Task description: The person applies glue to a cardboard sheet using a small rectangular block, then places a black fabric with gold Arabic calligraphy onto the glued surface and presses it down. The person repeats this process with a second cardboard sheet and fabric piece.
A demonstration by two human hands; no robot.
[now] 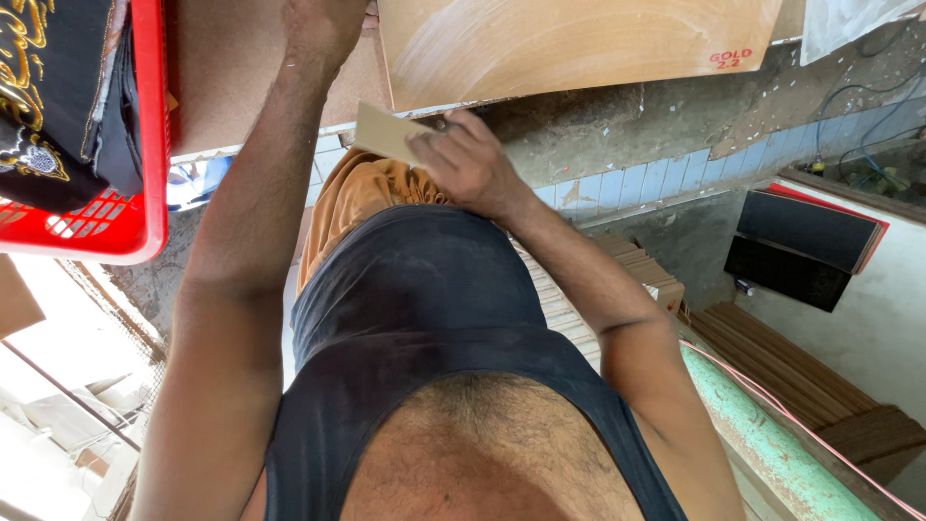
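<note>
Under the plywood sheet (579, 39) | right hand (468, 159) pinching card (386, 130) | left hand (323, 29) grip unclear, perhaps pressing board | red crate (145, 125) beside

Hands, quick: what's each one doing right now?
Left hand: pressed on the brown board; grip cannot be told.
Right hand: closed on a small tan card.

Bright daylight, overexposed at lower left; sharp focus, wide-angle edge stretch.

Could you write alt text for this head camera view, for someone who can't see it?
Seen from above, a person in a dark sleeveless top holds a small tan card in the right hand, while the left hand rests on a large brown board. A red crate of dark cloth sits at the left, and stacked boards lie at the right.
</note>
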